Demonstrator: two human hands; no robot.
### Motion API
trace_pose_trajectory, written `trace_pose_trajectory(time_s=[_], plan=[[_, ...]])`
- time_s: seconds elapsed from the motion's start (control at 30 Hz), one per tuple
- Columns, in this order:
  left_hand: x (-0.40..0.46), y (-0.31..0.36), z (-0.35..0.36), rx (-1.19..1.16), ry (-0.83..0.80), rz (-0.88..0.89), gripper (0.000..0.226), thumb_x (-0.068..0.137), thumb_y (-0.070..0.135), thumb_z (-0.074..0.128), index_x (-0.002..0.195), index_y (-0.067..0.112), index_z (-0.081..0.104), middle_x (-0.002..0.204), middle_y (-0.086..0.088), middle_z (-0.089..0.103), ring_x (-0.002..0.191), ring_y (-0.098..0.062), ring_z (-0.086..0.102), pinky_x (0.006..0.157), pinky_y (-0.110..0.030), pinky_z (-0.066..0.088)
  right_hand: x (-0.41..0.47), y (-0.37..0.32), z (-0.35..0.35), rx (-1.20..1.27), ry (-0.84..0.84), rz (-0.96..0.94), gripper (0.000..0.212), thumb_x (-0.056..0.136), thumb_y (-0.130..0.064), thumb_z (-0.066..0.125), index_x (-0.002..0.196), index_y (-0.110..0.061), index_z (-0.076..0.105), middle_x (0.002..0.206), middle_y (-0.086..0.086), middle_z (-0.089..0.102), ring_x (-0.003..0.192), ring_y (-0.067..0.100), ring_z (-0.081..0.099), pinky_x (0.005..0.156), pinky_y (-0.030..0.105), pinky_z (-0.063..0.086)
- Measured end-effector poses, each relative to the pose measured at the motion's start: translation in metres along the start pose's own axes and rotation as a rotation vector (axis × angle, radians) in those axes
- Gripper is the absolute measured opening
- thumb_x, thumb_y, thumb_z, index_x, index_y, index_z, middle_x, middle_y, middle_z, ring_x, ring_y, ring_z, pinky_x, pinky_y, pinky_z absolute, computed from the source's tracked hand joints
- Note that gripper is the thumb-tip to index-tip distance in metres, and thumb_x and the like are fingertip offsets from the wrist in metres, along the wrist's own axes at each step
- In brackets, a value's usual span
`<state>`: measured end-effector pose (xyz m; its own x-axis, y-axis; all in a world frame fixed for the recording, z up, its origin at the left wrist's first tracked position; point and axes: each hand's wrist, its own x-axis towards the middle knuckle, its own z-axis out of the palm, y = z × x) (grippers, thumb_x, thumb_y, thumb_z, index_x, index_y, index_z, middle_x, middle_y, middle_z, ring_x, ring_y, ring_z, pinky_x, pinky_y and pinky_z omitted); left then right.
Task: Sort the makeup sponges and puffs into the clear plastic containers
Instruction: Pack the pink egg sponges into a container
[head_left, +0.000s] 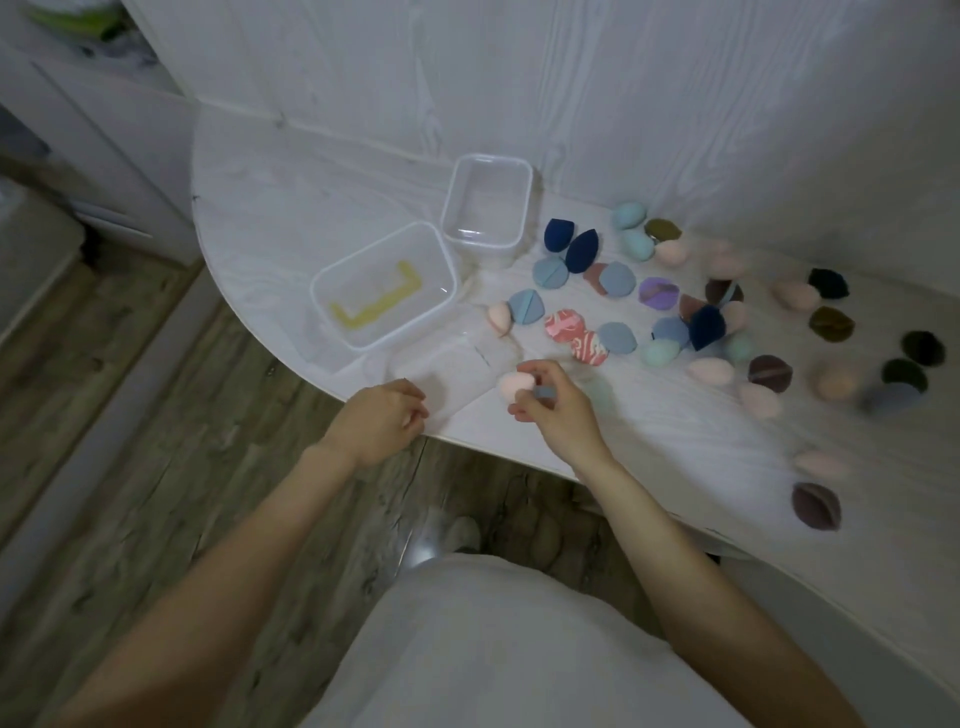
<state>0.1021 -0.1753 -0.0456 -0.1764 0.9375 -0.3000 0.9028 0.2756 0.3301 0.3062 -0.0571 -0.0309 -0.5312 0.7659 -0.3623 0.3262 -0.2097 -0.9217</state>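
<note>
Right hand (558, 410) pinches pale pink egg-shaped makeup sponge (516, 385) plus small grey-blue piece (544, 392), fingers curled round both, above table's near edge. Left hand (382, 418) loosely curled, holding nothing, at white table rim (457, 439).

Risks:
- two items in one grip, one may slip to floor
- sponge and puff landing in same bin
- larger clear rectangular plastic container (387, 291) and smaller clear container (487, 208) both light, may skid if knocked

White table (311, 171): two clear containers (385, 285), flat lids (447, 371), scattered sponges and puffs (618, 278).

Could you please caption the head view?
Right hand holds a pink sponge near two clear containers.
</note>
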Motion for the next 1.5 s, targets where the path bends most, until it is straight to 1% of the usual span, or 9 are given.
trace_pose_trajectory(time_s=[0.13,0.23,0.43,0.63,0.83,1.0,1.17,1.33,1.5], plan=[[0.000,-0.008,0.002,0.087,-0.035,0.094,0.062,0.083,0.061,0.026,0.100,0.022,0.072,0.121,0.010,0.060,0.110,-0.010,0.057,0.111,-0.039,0.018,0.011,-0.004,0.018,-0.116,0.012,-0.032,0.026,0.091,-0.009,0.057,0.116,-0.015,0.054,0.115,0.007,0.059,0.083,0.016,0.066,0.072,0.022,0.055],[-0.001,-0.014,0.009,0.099,0.001,0.156,0.034,0.088,0.042,0.054,0.115,0.022,0.062,0.121,0.004,0.061,0.114,-0.015,0.056,0.113,-0.042,0.010,0.018,-0.011,0.029,-0.250,0.104,-0.126,0.025,0.088,-0.016,0.062,0.113,-0.019,0.057,0.109,0.000,0.061,0.078,0.014,0.063,0.065,0.017,0.050],[-0.001,-0.020,0.014,0.068,0.106,0.163,0.047,0.078,0.025,0.066,0.124,0.021,0.056,0.110,0.002,0.068,0.117,-0.021,0.053,0.113,-0.047,0.011,0.039,-0.025,0.056,-0.733,0.091,-0.344,0.027,0.084,-0.033,0.066,0.104,-0.018,0.059,0.098,0.001,0.067,0.087,0.016,0.058,0.075,0.030,0.045],[0.007,-0.036,0.015,0.047,0.186,0.117,0.047,0.079,0.032,0.067,0.123,0.021,0.054,0.112,0.002,0.067,0.106,-0.018,0.061,0.114,-0.041,0.006,0.066,-0.019,0.089,-1.228,-0.012,-0.283,0.031,0.086,-0.045,0.057,0.105,-0.020,0.055,0.097,0.003,0.067,0.102,0.025,0.047,0.086,0.037,0.028],[0.009,-0.032,0.015,0.062,0.192,0.066,0.066,0.079,0.038,0.067,0.136,0.014,0.044,0.134,-0.006,0.052,0.119,-0.022,0.052,0.114,-0.041,0.006,0.072,-0.020,0.099,-1.221,-0.109,-0.237,0.032,0.088,-0.045,0.052,0.107,-0.022,0.063,0.096,0.002,0.067,0.107,0.023,0.045,0.092,0.039,0.024],[0.012,-0.027,0.014,0.057,0.168,0.039,0.056,0.083,0.044,0.059,0.135,0.027,0.046,0.134,0.004,0.052,0.120,-0.021,0.050,0.114,-0.042,0.001,0.069,-0.021,0.083,-1.125,-0.224,-0.299,0.025,0.091,-0.034,0.049,0.105,-0.024,0.066,0.098,0.001,0.068,0.105,0.021,0.047,0.088,0.034,0.024],[0.015,-0.024,0.015,0.024,0.141,0.025,0.051,0.083,0.037,0.061,0.131,0.029,0.049,0.130,0.005,0.053,0.117,-0.021,0.051,0.114,-0.039,0.001,0.092,-0.037,0.025,-0.693,0.164,-0.265,0.020,0.092,-0.014,0.051,0.107,-0.015,0.065,0.104,0.004,0.067,0.090,0.015,0.057,0.077,0.020,0.039],[0.016,-0.024,0.016,0.011,0.111,-0.010,0.052,0.085,0.039,0.060,0.134,0.033,0.045,0.131,-0.002,0.050,0.118,-0.021,0.051,0.115,-0.039,0.002,0.152,-0.027,0.002,-1.019,-0.126,-0.234,0.047,0.089,-0.004,0.052,0.134,-0.017,0.047,0.136,0.013,0.047,0.123,0.029,0.043,0.102,0.031,0.031],[0.016,-0.020,0.013,0.054,0.064,-0.041,0.052,0.087,0.041,0.055,0.136,0.035,0.040,0.129,0.000,0.054,0.121,-0.021,0.048,0.114,-0.037,0.001,0.162,-0.019,0.001,-1.206,-0.260,-0.338,0.039,0.087,-0.006,0.053,0.123,-0.020,0.057,0.125,0.006,0.056,0.114,0.031,0.040,0.096,0.031,0.029]])
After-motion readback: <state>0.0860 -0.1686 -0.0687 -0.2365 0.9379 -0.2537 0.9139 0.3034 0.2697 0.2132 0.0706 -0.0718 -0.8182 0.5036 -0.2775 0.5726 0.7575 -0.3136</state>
